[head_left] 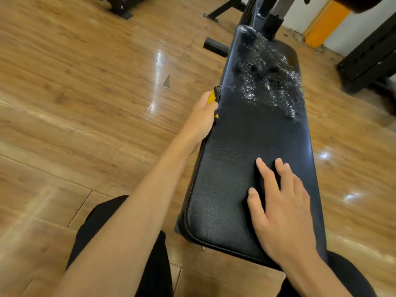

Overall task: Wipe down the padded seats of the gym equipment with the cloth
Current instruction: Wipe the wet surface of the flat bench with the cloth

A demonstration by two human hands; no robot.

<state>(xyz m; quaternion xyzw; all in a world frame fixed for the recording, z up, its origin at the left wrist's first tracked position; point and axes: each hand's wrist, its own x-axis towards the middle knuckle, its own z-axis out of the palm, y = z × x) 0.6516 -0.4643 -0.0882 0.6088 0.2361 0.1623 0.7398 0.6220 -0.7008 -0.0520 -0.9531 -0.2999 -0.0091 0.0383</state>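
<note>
A long black padded bench seat (pixel 242 146) runs away from me; its far half is worn and cracked, with shiny flaked patches (pixel 270 82). My left hand (pixel 203 116) grips a yellow and black cloth (pixel 214 97) against the bench's left edge, most of the cloth hidden in the fist. My right hand (pixel 280 209) lies flat on the near part of the pad, fingers spread, holding nothing.
Wooden plank floor (pixel 85 93) surrounds the bench. The bench's metal frame and post (pixel 270 22) rise at the far end. Dark equipment stands at the right (pixel 370 56) and top left (pixel 120 7). My black-trousered knees (pixel 120 243) are below.
</note>
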